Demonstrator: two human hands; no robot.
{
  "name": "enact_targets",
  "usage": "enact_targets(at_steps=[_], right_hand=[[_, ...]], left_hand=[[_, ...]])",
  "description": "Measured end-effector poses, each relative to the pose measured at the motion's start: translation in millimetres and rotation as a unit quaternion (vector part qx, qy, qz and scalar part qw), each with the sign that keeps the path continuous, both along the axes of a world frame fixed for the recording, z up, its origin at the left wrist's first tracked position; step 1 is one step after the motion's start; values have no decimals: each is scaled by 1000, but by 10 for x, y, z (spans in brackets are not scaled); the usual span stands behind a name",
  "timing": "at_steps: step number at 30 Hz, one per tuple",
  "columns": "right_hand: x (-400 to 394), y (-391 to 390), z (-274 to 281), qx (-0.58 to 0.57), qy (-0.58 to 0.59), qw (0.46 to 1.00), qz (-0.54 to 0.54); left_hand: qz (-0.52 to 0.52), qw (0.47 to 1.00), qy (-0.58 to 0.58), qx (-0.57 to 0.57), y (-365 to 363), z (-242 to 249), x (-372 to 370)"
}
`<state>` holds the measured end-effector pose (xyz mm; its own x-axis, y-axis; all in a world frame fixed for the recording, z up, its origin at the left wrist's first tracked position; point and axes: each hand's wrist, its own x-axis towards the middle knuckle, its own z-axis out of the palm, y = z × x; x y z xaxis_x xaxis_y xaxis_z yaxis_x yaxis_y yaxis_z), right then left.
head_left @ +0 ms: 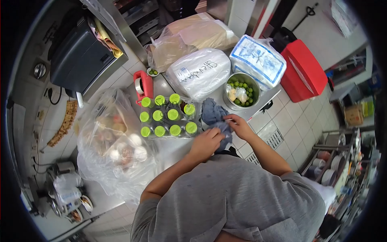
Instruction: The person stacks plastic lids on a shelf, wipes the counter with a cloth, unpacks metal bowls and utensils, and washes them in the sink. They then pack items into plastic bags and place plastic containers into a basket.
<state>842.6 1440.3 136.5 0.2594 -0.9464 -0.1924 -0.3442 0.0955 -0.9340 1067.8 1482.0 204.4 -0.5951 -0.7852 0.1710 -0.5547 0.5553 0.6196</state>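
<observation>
A crumpled blue-grey cloth [213,111] lies at the front edge of the metal counter, bunched up beside a shrink-wrapped pack of bottles [166,117] with lime-green caps. My left hand [207,141] has its fingers curled on the lower part of the cloth. From the other side, my right hand [238,126] pinches its edge between thumb and fingers. Between the two hands the material looks thinner and paler. Just beyond my right hand stands a steel pot [226,99] with green limes and small knotted plastic bags inside.
A large clear bag [117,161] with white, round things fills the left side. Behind the bottles are a red tape dispenser [147,82], a white wrapped package with handwriting [199,72] and a blue-and-white package [258,60]. A red bin [302,70] stands right.
</observation>
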Motion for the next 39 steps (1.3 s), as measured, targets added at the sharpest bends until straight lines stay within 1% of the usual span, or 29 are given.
enact_targets(at_steps=[1,2,3,4,5,6,7,8,9,10,12,13,14,15,17,18,20,21,23,24,26,28,30,32,34,35,37,38,39], right_hand=[[-87,-57,-70,44,-20,999,-19],[-83,-111,-31,45,-20,999,-5],[-88,-153,17,15,-9,999,-44],[-100,-189,79,-15,3,996,-84],[-37,-217,344,34,41,996,-73],[10,-239,325,35,41,997,-59],[53,-228,284,-101,107,989,-16],[116,-216,258,-237,165,957,27],[224,-195,408,-189,170,965,61],[327,-208,482,-188,165,965,75],[539,-265,579,-222,94,965,103],[630,-310,624,-183,41,974,130],[751,-325,606,-183,37,973,138],[884,-306,570,-153,3,982,111],[1121,-282,514,-71,-56,992,83],[1225,-293,463,-71,-58,992,88],[1407,-295,359,-138,-7,987,85],[1459,-258,351,-139,1,986,88],[1484,-242,247,-153,18,983,100],[1482,-250,220,-166,38,979,108],[1475,-284,207,-164,30,979,113],[1442,-266,214,-156,26,980,121],[1382,-275,245,-155,24,978,135],[1309,-301,303,-154,22,977,145],[1229,-297,390,-148,2,971,186],[1219,-270,435,-146,2,972,183],[1199,-203,516,-188,-123,962,155],[1187,-183,545,-187,-122,962,154],[1178,-161,571,-198,-93,963,158]], left_hand=[[14,1000,-1,1,-67,56,-70],[63,997,-5,-38,-137,102,-143],[110,991,-10,-77,-177,154,-193],[124,989,-11,-76,-171,221,-212],[130,991,31,-12,-152,295,-219],[136,987,74,51,-129,364,-206],[129,985,82,75,-100,422,-142],[143,983,82,77,-60,457,-61],[146,979,102,101,-12,486,30],[149,973,123,124,44,531,117],[236,957,167,33,179,650,326],[275,946,172,-25,225,671,489],[350,920,145,-97,259,728,638],[410,891,139,-138,265,633,885],[524,822,215,-61,219,480,1308],[528,819,213,-63,141,252,1487],[543,757,362,-31,20,-103,1766],[545,756,361,-34,24,-96,1772],[536,766,330,133,5,-123,1683],[535,767,329,131,19,-177,1658],[505,746,418,118,45,-277,1590],[506,745,421,106,120,-318,1542],[530,745,389,116,216,-299,1507],[539,758,357,87,361,-322,1427],[597,769,228,22,535,-427,1357],[602,767,220,35,625,-395,1304],[614,767,182,45,756,-213,1179],[627,764,145,54,793,-115,1136],[623,763,152,79,820,-37,1132]])
